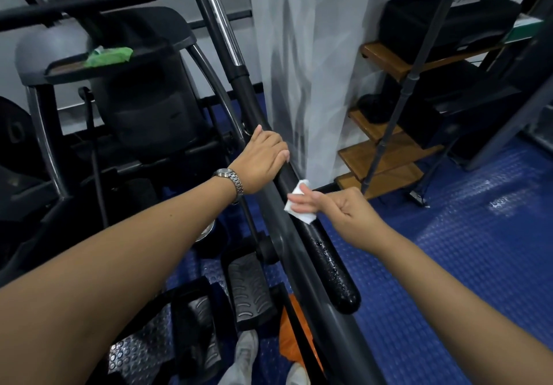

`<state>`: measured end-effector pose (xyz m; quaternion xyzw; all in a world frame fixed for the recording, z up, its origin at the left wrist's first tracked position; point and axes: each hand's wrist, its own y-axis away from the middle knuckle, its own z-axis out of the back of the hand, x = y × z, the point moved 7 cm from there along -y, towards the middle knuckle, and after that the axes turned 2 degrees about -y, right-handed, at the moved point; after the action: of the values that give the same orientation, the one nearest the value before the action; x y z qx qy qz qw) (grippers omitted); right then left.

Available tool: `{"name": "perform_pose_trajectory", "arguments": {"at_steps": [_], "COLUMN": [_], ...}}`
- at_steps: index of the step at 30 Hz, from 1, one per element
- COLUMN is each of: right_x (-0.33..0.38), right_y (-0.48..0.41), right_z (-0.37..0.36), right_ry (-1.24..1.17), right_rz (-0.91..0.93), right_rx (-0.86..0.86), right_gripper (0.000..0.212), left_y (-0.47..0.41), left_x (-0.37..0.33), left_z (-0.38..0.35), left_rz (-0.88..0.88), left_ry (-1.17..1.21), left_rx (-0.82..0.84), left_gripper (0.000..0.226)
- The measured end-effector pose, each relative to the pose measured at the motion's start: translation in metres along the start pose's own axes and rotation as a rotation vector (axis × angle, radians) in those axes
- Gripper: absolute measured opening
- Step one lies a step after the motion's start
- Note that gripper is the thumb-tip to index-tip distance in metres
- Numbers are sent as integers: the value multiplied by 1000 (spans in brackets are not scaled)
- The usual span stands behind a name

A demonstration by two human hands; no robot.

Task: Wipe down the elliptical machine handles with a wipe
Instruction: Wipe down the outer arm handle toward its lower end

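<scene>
My left hand (pixel 263 160) grips the handle (pixel 330 268), while my right hand (pixel 347 214) pinches the white wipe (pixel 303 217) against it.

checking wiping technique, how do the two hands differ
The left hand grips the handle bare; the right hand pinches a white wipe against it. The left hand sits farther up the bar, the right hand nearer its end. Only the left wrist wears a watch. Both meet the same handle.

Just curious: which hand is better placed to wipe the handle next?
The right hand: it pinches the white wipe against the black handle. The left hand only grips it higher up.
</scene>
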<state>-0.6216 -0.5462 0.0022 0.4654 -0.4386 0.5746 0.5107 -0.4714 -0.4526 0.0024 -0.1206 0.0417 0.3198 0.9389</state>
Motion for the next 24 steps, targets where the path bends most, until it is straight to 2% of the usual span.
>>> {"name": "perform_pose_trajectory", "arguments": {"at_steps": [3,6,8,11,12,17,24], "right_x": [-10,-19,-17,-16,-17,-21,-18], "right_y": [11,21,18,8,9,24,12], "right_z": [-3,5,8,6,6,14,3], "right_ry": [-100,-180,-222,-216,-231,-253,-304], "right_rz": [-15,-52,-43,-42,-46,-102,-37], "right_rx": [15,-20,-66,-106,-108,-87,-66], "right_gripper": [85,66,65,24,19,19,30], "left_y": [-1,-1,-1,-1,-2,-2,-2], "left_x": [0,1,1,1,1,2,2], "left_z": [-2,-2,-1,0,-1,-2,-3], "left_rz": [-5,-13,-11,-5,-3,-4,8], "left_ry": [1,19,27,18,14,26,7], "left_rx": [1,-19,-26,-13,-3,-11,31], "left_gripper": [54,54,53,54,54,53,54]}}
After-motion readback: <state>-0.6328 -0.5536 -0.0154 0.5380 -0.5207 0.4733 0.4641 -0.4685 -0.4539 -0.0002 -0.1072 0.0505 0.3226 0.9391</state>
